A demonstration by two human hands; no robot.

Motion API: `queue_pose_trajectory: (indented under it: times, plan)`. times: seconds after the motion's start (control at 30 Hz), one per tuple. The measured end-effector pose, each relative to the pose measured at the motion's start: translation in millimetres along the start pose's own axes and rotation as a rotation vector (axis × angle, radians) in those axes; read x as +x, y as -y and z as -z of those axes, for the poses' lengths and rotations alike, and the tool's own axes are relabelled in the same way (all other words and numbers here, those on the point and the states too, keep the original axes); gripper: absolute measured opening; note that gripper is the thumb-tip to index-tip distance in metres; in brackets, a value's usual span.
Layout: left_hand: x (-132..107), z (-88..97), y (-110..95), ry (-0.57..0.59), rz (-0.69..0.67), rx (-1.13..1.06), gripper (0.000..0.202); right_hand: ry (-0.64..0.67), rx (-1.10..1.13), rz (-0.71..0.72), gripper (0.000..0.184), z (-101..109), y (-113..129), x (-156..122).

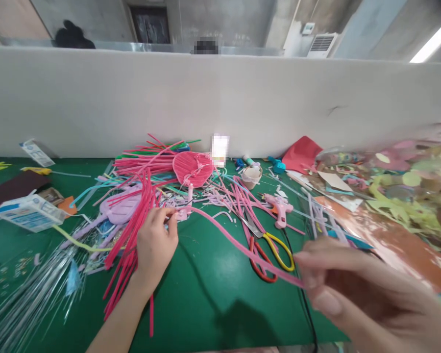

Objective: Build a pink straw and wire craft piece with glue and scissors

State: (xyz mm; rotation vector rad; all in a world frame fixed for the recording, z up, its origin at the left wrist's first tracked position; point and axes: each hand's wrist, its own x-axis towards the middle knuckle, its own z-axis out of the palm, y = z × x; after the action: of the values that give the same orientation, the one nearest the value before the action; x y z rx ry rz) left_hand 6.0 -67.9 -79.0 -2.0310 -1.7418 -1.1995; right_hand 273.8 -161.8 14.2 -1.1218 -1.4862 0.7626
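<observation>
A long pink pipe cleaner (231, 236) stretches in a gentle curve between my two hands above the green table. My left hand (157, 240) pinches its far end between thumb and fingertips. Close to the camera on the right, my right hand (367, 289) grips the other end, slightly blurred. Under the strip lie scissors (268, 245) with one red and one yellow handle. Beside my left hand spreads a bundle of deep pink pipe cleaners (132, 250). Farther back rests a heart-shaped pink piece (193, 169) made of pipe cleaners.
A pink glue gun (280, 208) with a black cord lies right of centre. Left are a lilac woven piece (121, 207), a white-blue box (31, 213) and thin wires (33, 294). Yellow and pink scraps (404, 196) heap up at right. A white partition (132, 103) stands behind.
</observation>
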Motion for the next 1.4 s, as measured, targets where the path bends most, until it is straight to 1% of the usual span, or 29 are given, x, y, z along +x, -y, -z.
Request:
queue_pose_trajectory:
  times: [0.03,0.07,0.1,0.13,0.17,0.2,0.23,0.3,0.33,0.37,0.43,0.5,0.53,0.6,0.67,0.73,0.8,0.87,0.93,1.0,1.03,1.1,1.2,1.27,1.4]
  plan:
    - [2,0.8,0,-0.04,-0.059,0.048,0.007,0.142,-0.01,-0.097,0.015,5,-8,-3]
    - [4,1.7,1,-0.083,-0.133,0.099,0.006,0.291,-0.044,-0.208,0.022,8,-17,-3]
    - [6,2.8,2,-0.126,-0.217,0.151,0.006,0.43,-0.116,-0.276,0.032,10,-26,-2]
    - [8,4.1,3,-0.164,-0.31,0.197,0.009,0.506,-0.233,-0.302,0.04,10,-33,0]
    - [10,5.6,4,-0.196,-0.404,0.236,0.012,0.518,-0.37,-0.291,0.048,7,-39,3]
    - [11,7.3,6,-0.22,-0.489,0.268,0.015,0.459,-0.505,-0.24,0.052,2,-44,6]
    - [12,9.3,7,-0.234,-0.56,0.288,0.018,0.353,-0.618,-0.16,0.052,-5,-47,8]
    - [13,13.7,7,-0.237,-0.657,0.291,0.023,0.187,-0.752,0.031,0.046,-27,-54,12]
    - [13,16.0,6,-0.235,-0.681,0.278,0.025,0.145,-0.792,0.155,0.045,-41,-57,14]
    - [13,18.2,5,-0.228,-0.692,0.262,0.027,0.136,-0.82,0.263,0.045,-54,-62,15]
    - [11,21.8,2,-0.215,-0.702,0.227,0.028,0.085,-0.846,0.472,0.049,-80,-73,17]
    - [8,23.4,-1,-0.201,-0.7,0.191,0.028,0.04,-0.846,0.581,0.059,-100,-84,21]
    - [6,23.4,-2,-0.187,-0.693,0.169,0.028,-0.006,-0.848,0.605,0.061,-107,-89,24]
    - [1,21.8,-2,-0.143,-0.639,0.112,0.027,-0.092,-0.853,0.609,0.057,-117,-94,30]
    - [-4,19.3,-2,-0.071,-0.546,0.064,0.024,-0.163,-0.849,0.597,0.045,-122,-94,35]
    - [-8,17.2,0,-0.041,-0.496,0.055,0.023,-0.208,-0.835,0.603,0.034,-124,-91,39]
    - [-11,15.8,2,-0.076,-0.527,0.082,0.026,-0.237,-0.818,0.628,0.03,-125,-89,40]
    - [-12,14.8,4,-0.128,-0.564,0.109,0.029,-0.241,-0.796,0.668,0.031,-126,-88,39]
    - [-13,13.4,5,-0.143,-0.526,0.114,0.028,-0.228,-0.751,0.696,0.031,-128,-89,36]
    - [-13,11.0,1,-0.151,-0.426,0.088,0.023,-0.219,-0.666,0.687,0.027,-133,-90,33]
    - [-13,9.6,-2,-0.159,-0.37,0.061,0.021,-0.221,-0.608,0.658,0.024,-137,-91,31]
    - [-11,6.2,-11,-0.179,-0.26,-0.022,0.017,-0.221,-0.467,0.56,0.019,-143,-91,29]
    - [-9,1.3,-25,-0.16,-0.075,-0.174,0.013,-0.205,-0.263,0.402,0.02,-149,-88,29]
    - [-8,-0.9,-33,-0.121,0.079,-0.307,0.011,-0.2,-0.187,0.361,0.02,-151,-85,31]
    - [-4,-1.6,-42,-0.007,0.46,-0.654,0.016,-0.196,-0.17,0.354,0.022,-147,-79,36]
